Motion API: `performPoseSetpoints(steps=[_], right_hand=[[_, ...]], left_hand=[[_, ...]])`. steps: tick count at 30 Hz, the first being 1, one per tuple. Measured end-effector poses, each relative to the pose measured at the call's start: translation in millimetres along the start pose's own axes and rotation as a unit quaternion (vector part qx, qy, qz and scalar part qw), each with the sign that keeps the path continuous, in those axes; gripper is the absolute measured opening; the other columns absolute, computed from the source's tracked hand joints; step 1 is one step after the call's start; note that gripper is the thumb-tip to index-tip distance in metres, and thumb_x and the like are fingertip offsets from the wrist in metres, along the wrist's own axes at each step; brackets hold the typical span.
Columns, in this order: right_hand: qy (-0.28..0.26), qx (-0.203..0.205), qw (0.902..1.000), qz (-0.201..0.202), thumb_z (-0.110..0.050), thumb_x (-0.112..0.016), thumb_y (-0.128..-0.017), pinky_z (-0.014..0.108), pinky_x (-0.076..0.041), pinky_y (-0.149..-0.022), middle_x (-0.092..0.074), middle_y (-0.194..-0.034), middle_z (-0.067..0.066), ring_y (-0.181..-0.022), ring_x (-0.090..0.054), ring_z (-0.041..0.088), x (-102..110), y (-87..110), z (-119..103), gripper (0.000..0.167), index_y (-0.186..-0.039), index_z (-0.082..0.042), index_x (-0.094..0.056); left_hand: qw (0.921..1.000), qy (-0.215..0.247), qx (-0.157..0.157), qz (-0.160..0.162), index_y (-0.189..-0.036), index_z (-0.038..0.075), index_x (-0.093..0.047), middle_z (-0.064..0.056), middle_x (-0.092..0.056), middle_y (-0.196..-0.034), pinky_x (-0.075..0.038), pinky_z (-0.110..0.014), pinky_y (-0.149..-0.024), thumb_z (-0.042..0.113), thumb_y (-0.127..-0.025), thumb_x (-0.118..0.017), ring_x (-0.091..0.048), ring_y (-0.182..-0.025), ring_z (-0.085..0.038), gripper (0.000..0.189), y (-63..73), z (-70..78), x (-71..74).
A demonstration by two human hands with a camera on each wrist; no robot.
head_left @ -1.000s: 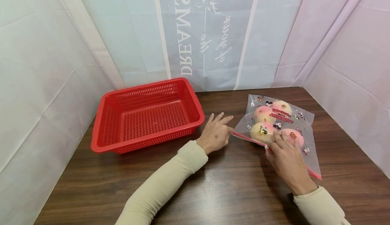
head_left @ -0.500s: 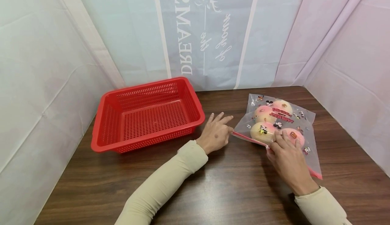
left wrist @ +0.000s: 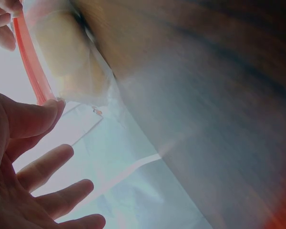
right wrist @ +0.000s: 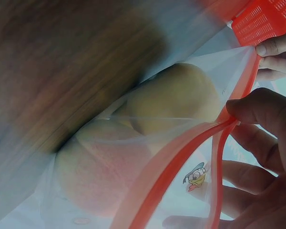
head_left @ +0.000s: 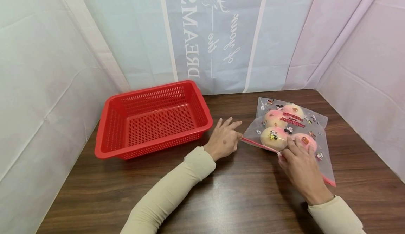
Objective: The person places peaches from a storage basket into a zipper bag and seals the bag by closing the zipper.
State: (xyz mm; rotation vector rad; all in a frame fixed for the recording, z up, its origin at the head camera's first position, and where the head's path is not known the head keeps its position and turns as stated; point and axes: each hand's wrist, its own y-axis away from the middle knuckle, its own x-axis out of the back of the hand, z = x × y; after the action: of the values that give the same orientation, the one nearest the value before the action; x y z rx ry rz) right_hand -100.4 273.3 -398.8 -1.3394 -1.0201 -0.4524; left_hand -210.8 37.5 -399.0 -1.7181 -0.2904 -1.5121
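Observation:
A clear zip bag (head_left: 322,140) with cartoon prints lies on the table at the right, several pink-and-yellow peaches (head_left: 269,140) inside it. Its red zip edge (right wrist: 169,164) faces the person. My left hand (head_left: 224,139) pinches the left end of that edge between thumb and index finger, its other fingers spread. Partway along the zip, my right hand (head_left: 300,169) pinches both red strips together, fingers reaching over the bag's top. In the right wrist view the strips stand apart on the near side of this pinch, and the mouth gapes there.
A red perforated plastic basket (head_left: 161,121) stands on the left of the brown wooden table (head_left: 202,191), close to the left hand. Pale cloth walls (head_left: 139,26) enclose the table's back and sides.
My right hand has shifted very slightly to the right, and the bag's right corner has moved a little the same way. My left hand stays put on the zip's end.

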Motion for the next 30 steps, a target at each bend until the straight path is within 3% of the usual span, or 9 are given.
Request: performPoseSetpoints(steps=[16, 30], right_hand=[[-0.005, 0.014, 0.9996, 0.026, 0.002, -0.079, -0.066, 0.08, -0.032, -0.092, -0.061, -0.121, 0.034, -0.11, -0.056, 0.06, -0.3, 3.8, 5.5, 0.018, -0.077, 0.002, -0.066], [-0.005, 0.002, 0.9999, 0.01, 0.003, -0.081, -0.066, 0.081, -0.03, -0.093, -0.061, -0.122, 0.033, -0.113, -0.054, 0.059, 1.9, 4.2, 6.7, 0.019, -0.078, 0.001, -0.066]], left_hand=[[1.0, -0.001, 0.003, -0.003, -0.098, 0.025, -0.082, -0.001, -0.059, -0.14, -0.035, -0.058, -0.109, 0.017, -0.094, -0.066, -0.051, -0.132, -0.033, 0.018, 1.5, 0.3, -0.8], [0.9999, -0.003, 0.009, -0.012, -0.099, 0.025, -0.082, 0.0, -0.059, -0.14, -0.035, -0.057, -0.11, 0.016, -0.093, -0.065, -0.05, -0.133, -0.032, 0.02, 1.0, 0.6, -0.6]])
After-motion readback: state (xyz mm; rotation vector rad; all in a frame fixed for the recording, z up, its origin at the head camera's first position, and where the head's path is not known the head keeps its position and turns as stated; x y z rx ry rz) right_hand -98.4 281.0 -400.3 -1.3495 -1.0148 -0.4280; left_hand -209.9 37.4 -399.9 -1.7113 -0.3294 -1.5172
